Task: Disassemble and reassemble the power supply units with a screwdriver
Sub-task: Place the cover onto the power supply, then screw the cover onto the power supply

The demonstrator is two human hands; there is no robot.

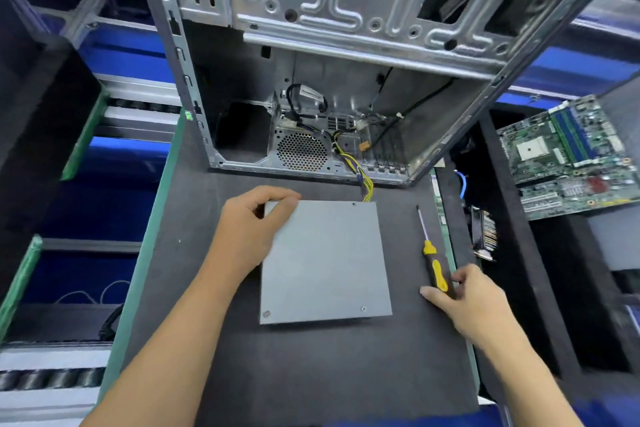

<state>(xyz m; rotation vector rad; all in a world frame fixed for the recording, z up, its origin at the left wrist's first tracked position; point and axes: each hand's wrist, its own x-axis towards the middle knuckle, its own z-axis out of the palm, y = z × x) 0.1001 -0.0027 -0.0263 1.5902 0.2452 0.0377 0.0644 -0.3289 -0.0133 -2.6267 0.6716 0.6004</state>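
Head view: a grey power supply unit (325,262) lies flat on the dark mat (294,374), near the middle of the work surface, with its plain lid up. Screws show at its two near corners and one near its far right corner. The left hand (249,229) grips the unit's far left corner, with the fingers curled over the far edge and the thumb against the left side. A bundle of yellow and dark wires (360,177) runs from the unit's far edge up into the open computer case (346,45) that stands just beyond it.

Inside the case, low down at the back, sits a metal box with a round honeycomb grille (302,152), and loose black cables with white connectors lie above it. The rest of the case interior is bare stamped metal; its upper part is cut off by the top of the frame.

To the right of the unit, apart from it, a screwdriver (433,253) with a yellow and black handle lies on the mat with its tip pointing away. The right hand (474,302) is at the handle's near end, with the thumb on one side and the fingers on the other; motion blur makes it hard to say whether they have closed on it.

Further right, in dark foam trays, a green motherboard (568,156) leans tilted, partly cut off by the frame edge. Below it a smaller finned part (485,236) is too blurred to name.
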